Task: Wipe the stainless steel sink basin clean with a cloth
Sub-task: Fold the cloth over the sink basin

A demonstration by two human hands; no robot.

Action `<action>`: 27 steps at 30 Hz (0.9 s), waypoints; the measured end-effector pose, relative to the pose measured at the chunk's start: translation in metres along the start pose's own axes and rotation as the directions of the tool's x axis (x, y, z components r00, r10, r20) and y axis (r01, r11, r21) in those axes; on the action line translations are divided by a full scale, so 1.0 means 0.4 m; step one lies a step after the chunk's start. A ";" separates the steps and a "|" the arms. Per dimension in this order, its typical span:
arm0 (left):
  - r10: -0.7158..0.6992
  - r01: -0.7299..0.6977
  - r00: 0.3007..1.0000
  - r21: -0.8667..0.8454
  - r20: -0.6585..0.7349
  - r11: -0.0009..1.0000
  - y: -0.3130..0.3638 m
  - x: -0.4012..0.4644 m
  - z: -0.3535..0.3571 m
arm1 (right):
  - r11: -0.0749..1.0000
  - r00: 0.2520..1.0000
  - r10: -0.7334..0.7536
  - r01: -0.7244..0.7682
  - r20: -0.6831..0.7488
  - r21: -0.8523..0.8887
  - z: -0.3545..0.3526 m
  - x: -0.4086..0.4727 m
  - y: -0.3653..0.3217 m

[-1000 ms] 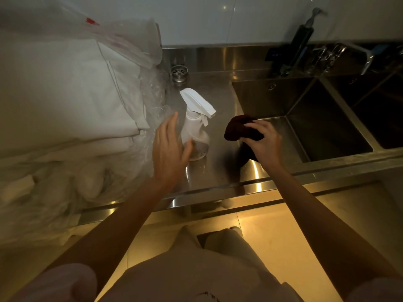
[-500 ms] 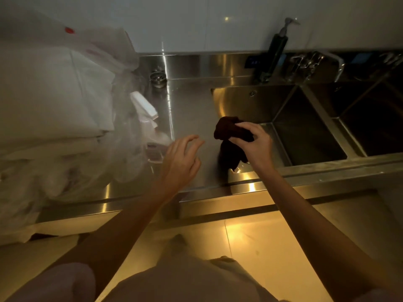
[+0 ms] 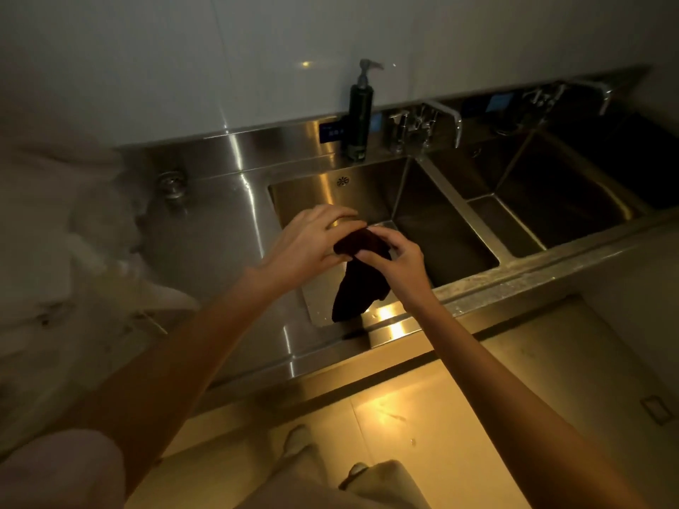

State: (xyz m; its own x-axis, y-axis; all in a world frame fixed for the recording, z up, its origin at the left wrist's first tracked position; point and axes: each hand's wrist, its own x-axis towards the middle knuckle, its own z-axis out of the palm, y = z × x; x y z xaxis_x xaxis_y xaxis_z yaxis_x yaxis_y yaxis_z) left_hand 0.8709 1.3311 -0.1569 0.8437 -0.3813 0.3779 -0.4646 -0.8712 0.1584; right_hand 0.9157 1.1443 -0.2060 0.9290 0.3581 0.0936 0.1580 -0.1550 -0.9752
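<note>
A dark cloth (image 3: 358,279) hangs over the front left corner of the stainless steel sink basin (image 3: 444,229). Both hands pinch its bunched top. My left hand (image 3: 308,244) grips it from the left, and my right hand (image 3: 398,260) holds it from the right. The cloth's lower end dangles near the basin's front rim. The basin is deep, with a small overflow grille on its back wall.
A second basin (image 3: 551,200) lies to the right past a narrow divider. A dark pump bottle (image 3: 358,119) and taps (image 3: 422,126) stand on the back ledge. White bags and cloth pile (image 3: 55,233) up on the left counter. A loose drain strainer (image 3: 171,183) sits behind.
My left hand left the spray bottle and moved right to join the right hand on the cloth. The cloth now hangs over the basin, and the view has shifted right.
</note>
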 end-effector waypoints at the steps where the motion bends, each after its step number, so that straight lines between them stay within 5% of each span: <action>1: 0.032 -0.032 0.999 -0.013 0.001 0.999 -0.003 0.018 0.004 | 1.000 1.000 0.002 -0.002 -0.010 -0.005 -0.008 0.009 0.001; 10: -0.055 0.039 0.998 -0.404 -0.028 0.914 -0.085 0.161 0.043 | 0.999 0.999 0.035 -0.034 -0.002 0.015 -0.045 0.091 -0.043; 17: -0.149 0.085 0.986 -0.523 -0.081 0.848 -0.076 0.224 0.071 | 0.987 0.988 0.155 -0.155 0.000 0.028 -0.059 0.103 -0.049; 21: -0.255 0.205 0.967 -0.591 -0.001 0.780 -0.086 0.214 0.075 | 0.971 0.976 0.191 -0.203 -0.103 -0.128 -0.057 0.077 -0.027; 27: -0.248 0.297 0.955 -0.580 0.165 0.758 -0.084 0.220 0.027 | 0.919 0.987 -0.046 -0.017 -0.151 -0.395 -0.008 0.079 -0.063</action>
State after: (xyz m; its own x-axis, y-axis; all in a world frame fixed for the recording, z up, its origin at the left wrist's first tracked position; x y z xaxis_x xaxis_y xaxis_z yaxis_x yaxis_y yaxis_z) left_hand 0.9636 1.3238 -0.1387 0.9650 -0.1991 0.1707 -0.2574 -0.5943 0.7619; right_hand 0.9420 1.1566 -0.1779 0.9605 0.2220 0.1679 0.2614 -0.5119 -0.8184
